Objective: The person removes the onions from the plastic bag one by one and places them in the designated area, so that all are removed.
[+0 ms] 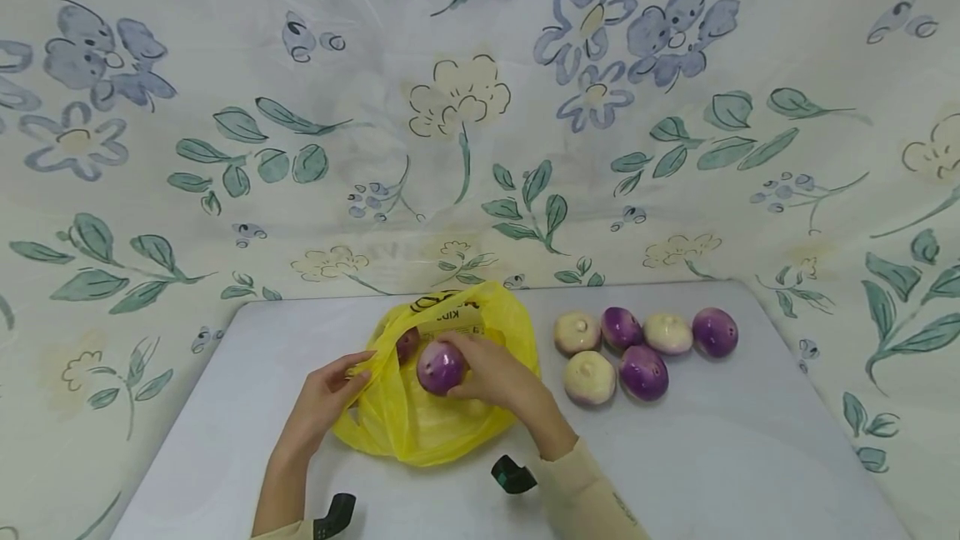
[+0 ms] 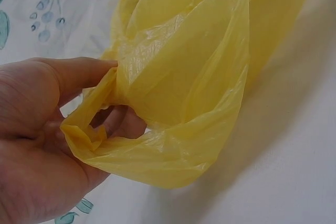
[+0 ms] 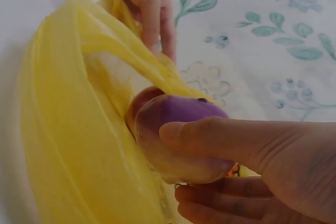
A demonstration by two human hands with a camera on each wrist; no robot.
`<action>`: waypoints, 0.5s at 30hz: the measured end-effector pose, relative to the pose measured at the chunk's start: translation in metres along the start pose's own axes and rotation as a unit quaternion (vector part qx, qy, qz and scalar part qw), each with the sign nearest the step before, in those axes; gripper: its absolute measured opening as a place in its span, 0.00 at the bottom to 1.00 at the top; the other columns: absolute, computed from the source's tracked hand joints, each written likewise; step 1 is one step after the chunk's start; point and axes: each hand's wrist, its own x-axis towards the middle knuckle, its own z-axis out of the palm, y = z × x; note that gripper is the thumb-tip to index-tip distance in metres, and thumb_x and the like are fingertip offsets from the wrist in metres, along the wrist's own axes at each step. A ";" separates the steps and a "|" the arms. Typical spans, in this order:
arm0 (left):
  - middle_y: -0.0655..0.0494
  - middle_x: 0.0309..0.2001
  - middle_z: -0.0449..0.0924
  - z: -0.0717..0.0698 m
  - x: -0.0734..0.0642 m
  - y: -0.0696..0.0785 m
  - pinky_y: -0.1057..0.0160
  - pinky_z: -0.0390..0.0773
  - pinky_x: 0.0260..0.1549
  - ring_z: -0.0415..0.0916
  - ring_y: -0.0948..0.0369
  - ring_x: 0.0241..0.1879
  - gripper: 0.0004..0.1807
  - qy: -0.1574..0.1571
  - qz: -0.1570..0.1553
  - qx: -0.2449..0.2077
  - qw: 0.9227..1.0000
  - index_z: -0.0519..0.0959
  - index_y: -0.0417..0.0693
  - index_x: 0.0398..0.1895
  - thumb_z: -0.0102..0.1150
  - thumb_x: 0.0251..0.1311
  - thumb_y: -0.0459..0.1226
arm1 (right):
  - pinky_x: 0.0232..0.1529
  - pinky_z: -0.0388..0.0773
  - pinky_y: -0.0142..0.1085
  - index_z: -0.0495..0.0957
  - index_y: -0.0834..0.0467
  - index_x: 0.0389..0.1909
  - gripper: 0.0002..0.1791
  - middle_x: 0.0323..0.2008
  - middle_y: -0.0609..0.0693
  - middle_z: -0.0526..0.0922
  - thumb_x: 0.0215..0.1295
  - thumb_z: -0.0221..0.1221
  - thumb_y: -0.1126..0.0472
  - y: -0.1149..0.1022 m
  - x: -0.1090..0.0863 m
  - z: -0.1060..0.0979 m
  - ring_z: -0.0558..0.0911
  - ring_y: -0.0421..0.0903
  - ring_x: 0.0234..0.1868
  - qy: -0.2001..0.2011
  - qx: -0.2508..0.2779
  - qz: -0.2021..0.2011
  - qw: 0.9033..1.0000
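Observation:
A yellow plastic bag [image 1: 442, 432] lies on the table with its mouth spread wide. At the left rim, my left hand [image 1: 326, 394] holds the bag's edge between thumb and fingers; the left wrist view shows a loop of yellow plastic [image 2: 173, 150] around the fingertips. My right hand [image 1: 495, 369] grips a purple-and-white turnip [image 1: 439, 368] over the bag's opening. In the right wrist view the thumb lies across this turnip [image 3: 178, 114]. Another reddish-purple turnip [image 1: 408, 345] shows inside the bag, partly covered by the plastic.
Several turnips sit to the right of the bag, some with pale sides up, such as the front pale turnip [image 1: 589, 378], others purple, such as the far-right turnip [image 1: 716, 332]. The white table [image 1: 735, 440] meets a floral-patterned cloth [image 1: 420, 157] behind it.

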 end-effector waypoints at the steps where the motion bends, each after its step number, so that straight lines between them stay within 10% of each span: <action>1: 0.44 0.61 0.76 0.000 0.000 0.000 0.73 0.81 0.42 0.78 0.63 0.45 0.23 0.000 -0.001 0.001 1.000 0.73 0.50 0.65 0.55 0.69 0.44 | 0.67 0.71 0.44 0.65 0.44 0.68 0.40 0.65 0.46 0.74 0.55 0.72 0.58 0.000 -0.002 -0.002 0.73 0.47 0.66 0.003 -0.002 -0.001 1.000; 15: 0.44 0.61 0.76 0.000 0.001 0.001 0.72 0.81 0.42 0.79 0.61 0.46 0.22 0.001 -0.012 0.004 1.000 0.73 0.51 0.65 0.55 0.70 0.43 | 0.61 0.76 0.46 0.61 0.39 0.70 0.43 0.59 0.51 0.76 0.55 0.71 0.55 0.011 -0.026 -0.024 0.76 0.48 0.58 0.034 -0.009 0.014 0.999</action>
